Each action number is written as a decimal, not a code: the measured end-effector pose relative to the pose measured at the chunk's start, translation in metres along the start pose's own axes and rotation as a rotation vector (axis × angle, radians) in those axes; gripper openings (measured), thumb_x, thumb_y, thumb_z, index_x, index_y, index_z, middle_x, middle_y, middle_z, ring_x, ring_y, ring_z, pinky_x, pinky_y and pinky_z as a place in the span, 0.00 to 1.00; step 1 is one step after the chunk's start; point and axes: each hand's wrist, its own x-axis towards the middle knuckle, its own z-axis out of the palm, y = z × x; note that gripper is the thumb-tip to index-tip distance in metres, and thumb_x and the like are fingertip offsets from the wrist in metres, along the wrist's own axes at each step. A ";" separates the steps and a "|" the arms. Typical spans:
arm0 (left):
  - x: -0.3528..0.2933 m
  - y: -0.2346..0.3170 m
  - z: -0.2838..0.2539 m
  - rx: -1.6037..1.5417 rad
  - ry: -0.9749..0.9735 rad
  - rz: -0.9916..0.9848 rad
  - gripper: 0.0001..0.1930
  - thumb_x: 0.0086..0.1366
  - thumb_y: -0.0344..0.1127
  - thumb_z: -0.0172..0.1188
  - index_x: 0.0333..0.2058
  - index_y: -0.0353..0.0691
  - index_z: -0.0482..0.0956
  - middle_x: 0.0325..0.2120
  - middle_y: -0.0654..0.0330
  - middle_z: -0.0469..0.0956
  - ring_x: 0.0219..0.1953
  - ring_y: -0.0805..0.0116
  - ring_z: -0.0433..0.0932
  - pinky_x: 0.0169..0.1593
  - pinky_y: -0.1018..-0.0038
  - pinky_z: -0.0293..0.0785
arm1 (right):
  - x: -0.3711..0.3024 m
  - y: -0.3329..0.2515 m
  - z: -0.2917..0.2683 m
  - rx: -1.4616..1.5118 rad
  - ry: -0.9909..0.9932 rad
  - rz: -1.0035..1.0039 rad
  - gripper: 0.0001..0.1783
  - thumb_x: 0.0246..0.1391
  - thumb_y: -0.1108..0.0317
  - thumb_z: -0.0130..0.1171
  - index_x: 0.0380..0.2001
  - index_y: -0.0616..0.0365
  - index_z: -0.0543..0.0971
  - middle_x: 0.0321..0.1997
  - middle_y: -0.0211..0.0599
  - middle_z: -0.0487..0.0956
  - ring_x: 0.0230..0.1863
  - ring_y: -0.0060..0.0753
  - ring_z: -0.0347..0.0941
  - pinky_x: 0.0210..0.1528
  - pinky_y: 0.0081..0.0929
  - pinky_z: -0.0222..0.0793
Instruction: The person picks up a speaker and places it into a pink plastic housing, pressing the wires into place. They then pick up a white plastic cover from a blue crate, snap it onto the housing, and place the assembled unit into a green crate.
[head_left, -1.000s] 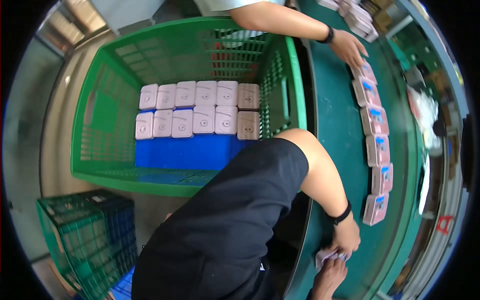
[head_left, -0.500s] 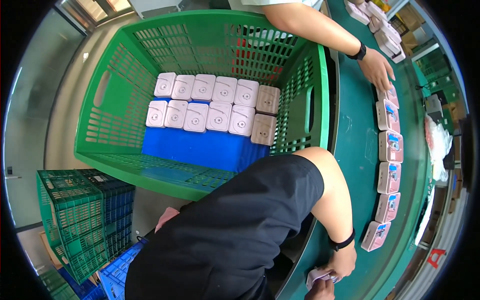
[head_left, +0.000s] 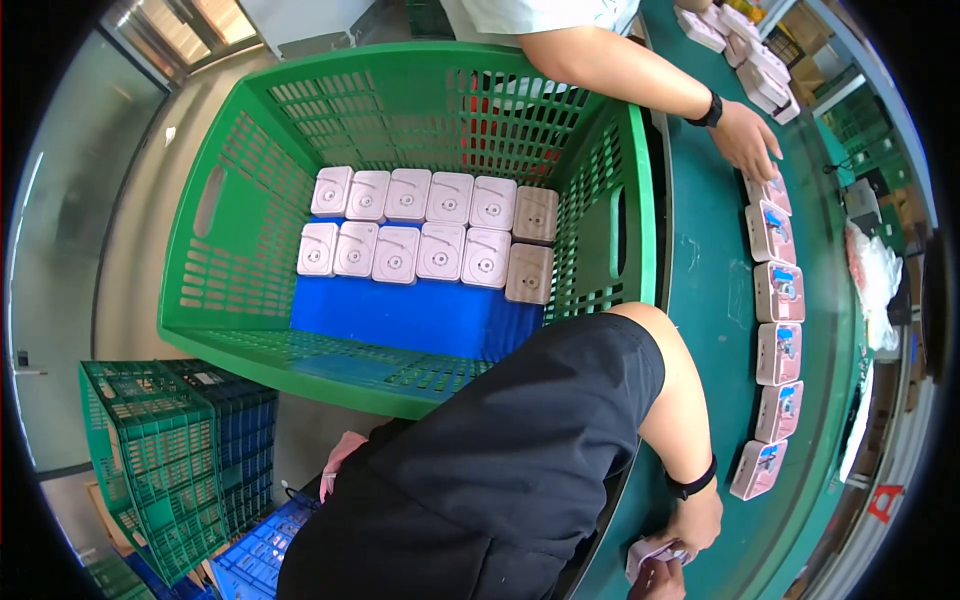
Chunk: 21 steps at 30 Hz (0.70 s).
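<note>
At the lower edge, my left hand [head_left: 693, 522] comes out of a black sleeve with a black band on its wrist. Its fingers are closed on a small pale pink square case [head_left: 640, 556], low over the green work surface [head_left: 705, 330]. My right hand [head_left: 658, 580] shows only in part; its fingers are bent and pressed against the same case. What the fingertips do inside the case is hidden. Just beyond, a curved row of similar open pink cases [head_left: 779, 353] runs away from me, with blue and metal parts inside.
A co-worker's hand [head_left: 745, 140] with a black wristband touches the far case of the row. A large green crate [head_left: 648, 200] on the left holds two rows of pale square units on a blue sheet. Stacked crates [head_left: 170, 440] stand lower left; more pale cases [head_left: 765, 80] lie far right.
The view has shifted slightly, so the crate sits a little lower in it. Both my hands stay on the case, with small finger movements. The co-worker's hand remains at the row's far end.
</note>
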 end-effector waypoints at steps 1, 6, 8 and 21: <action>-0.002 0.000 0.002 -0.004 -0.010 0.007 0.23 0.57 0.64 0.73 0.41 0.55 0.93 0.43 0.59 0.86 0.55 0.50 0.81 0.51 0.55 0.83 | 0.003 -0.001 -0.001 0.052 0.015 0.004 0.04 0.63 0.65 0.64 0.39 0.49 0.85 0.46 0.49 0.84 0.38 0.62 0.81 0.38 0.54 0.79; -0.013 0.009 0.005 -0.056 0.004 -0.081 0.21 0.54 0.60 0.76 0.39 0.53 0.93 0.42 0.58 0.86 0.54 0.50 0.81 0.49 0.54 0.83 | 0.010 -0.007 -0.006 0.181 0.068 0.001 0.05 0.63 0.66 0.65 0.39 0.52 0.86 0.43 0.52 0.84 0.37 0.64 0.81 0.37 0.54 0.79; -0.010 0.012 0.000 -0.085 0.028 -0.082 0.20 0.53 0.57 0.77 0.38 0.51 0.92 0.42 0.58 0.86 0.53 0.50 0.81 0.48 0.54 0.84 | 0.002 -0.006 -0.005 0.130 -0.011 0.081 0.08 0.63 0.66 0.65 0.43 0.53 0.86 0.47 0.54 0.84 0.41 0.63 0.82 0.40 0.50 0.80; -0.038 0.017 -0.023 -0.244 0.078 -0.186 0.21 0.49 0.41 0.78 0.45 0.50 0.90 0.51 0.60 0.79 0.56 0.56 0.77 0.48 0.60 0.84 | 0.022 0.015 0.014 0.109 0.007 -0.031 0.05 0.46 0.74 0.65 0.30 0.59 0.84 0.43 0.44 0.82 0.38 0.50 0.83 0.38 0.45 0.80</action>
